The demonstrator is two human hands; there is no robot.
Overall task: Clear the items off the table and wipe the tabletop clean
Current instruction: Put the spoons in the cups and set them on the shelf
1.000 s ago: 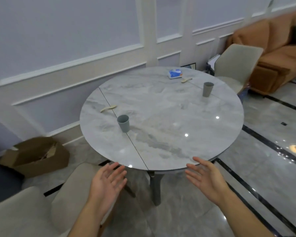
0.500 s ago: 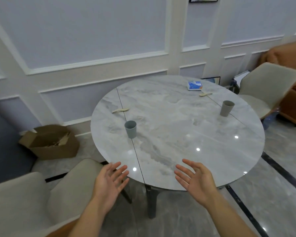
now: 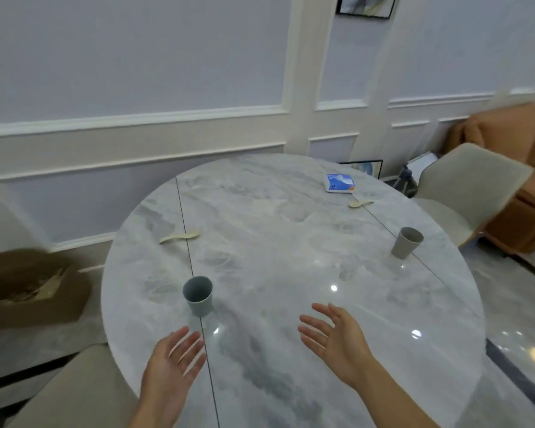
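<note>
with fingers (image 3: 184, 342) spread and empty on the left hand (image 3: 170, 362) and right hand (image 3: 334, 338), the near cup (image 3: 197, 295) is best gripped mid-wall and kept upright.

The single head view looked forward and down from close above the worktop's (image 3: 291, 242) near edge, facing the wall (image 3: 136, 72) across the upper frame.

Room down the middle
Grey-blue cup (image 3: 197, 295) stands just ahead of left hand (image 3: 171, 362); open tabletop (image 3: 291, 242) before right hand (image 3: 337, 341).
</note>
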